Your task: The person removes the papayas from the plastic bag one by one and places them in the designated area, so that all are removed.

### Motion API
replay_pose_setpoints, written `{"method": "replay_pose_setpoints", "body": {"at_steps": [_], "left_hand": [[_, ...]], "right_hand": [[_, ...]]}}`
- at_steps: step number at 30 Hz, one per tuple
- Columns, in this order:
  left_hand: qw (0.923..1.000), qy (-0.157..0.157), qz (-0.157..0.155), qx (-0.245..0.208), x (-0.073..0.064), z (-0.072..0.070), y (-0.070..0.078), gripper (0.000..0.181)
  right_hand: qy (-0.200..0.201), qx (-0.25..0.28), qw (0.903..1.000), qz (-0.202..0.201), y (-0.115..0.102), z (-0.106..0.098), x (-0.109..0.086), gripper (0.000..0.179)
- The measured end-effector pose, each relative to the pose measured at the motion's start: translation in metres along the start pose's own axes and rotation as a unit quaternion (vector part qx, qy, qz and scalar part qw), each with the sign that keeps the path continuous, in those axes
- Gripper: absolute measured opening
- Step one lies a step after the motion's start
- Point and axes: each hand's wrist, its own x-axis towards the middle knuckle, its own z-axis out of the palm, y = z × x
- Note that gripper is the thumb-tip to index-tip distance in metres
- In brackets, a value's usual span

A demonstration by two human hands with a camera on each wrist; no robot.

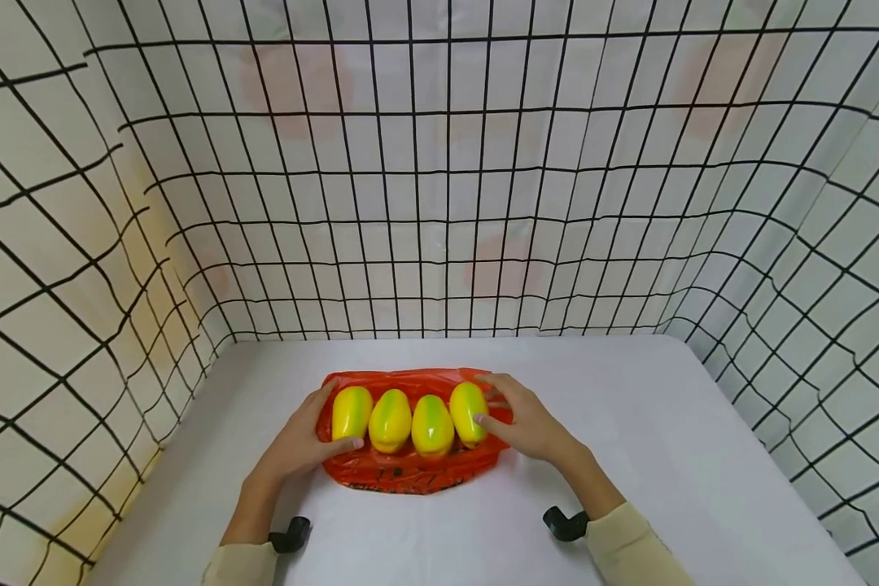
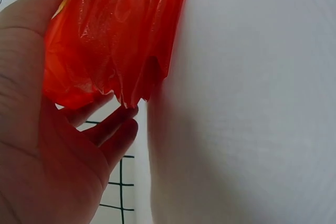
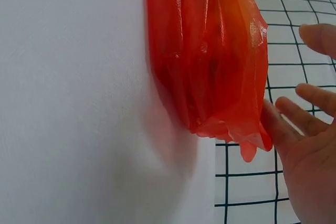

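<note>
Four yellow-green fruits (image 1: 391,422) stand in a row on a crumpled red bag (image 1: 439,474), which lies on the white table (image 1: 425,537) directly between the two hands. Only the head view shows the whole row; the left wrist view gives a sliver of yellow, the right wrist view one fruit's edge above the bag. The left hand (image 1: 308,435) is at the bag's left end, open and loosely bent, its thumb overlapping the lower edge of the leftmost fruit. The right hand (image 1: 523,419) frames the other end, thumb over the side of the rightmost fruit, and the right wrist view shows its fingers well spread. Neither has a firm hold on anything; whether the thumbs press on the fruits I cannot tell. Both wrist views reveal what the head view does not: the bag's gathered sides and ragged ends, with fingers beyond them. Dark print shows on the bag in the head and right wrist views.
</note>
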Motion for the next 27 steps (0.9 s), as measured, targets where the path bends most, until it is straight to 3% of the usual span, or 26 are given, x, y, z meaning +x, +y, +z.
{"method": "replay_pose_setpoints", "body": {"at_steps": [6, 11, 19, 27], "left_hand": [[0.9997, -0.005, 0.019, -0.016, 0.002, -0.001, 0.000, 0.121], [0.9999, -0.013, 0.008, -0.004, -0.001, 0.001, -0.004, 0.121], [0.9994, -0.032, -0.013, 0.001, -0.002, 0.002, -0.007, 0.116], [0.9994, -0.032, -0.010, -0.011, -0.002, 0.002, -0.011, 0.115]], "right_hand": [[0.008, -0.024, 0.9994, 0.023, 0.003, 0.002, 0.004, 0.070], [-0.007, -0.031, 0.9982, 0.051, 0.009, 0.010, 0.007, 0.080], [-0.014, -0.031, 0.9977, 0.059, 0.013, 0.022, 0.011, 0.089], [-0.018, -0.043, 0.9973, 0.057, 0.017, 0.027, 0.016, 0.097]]}}
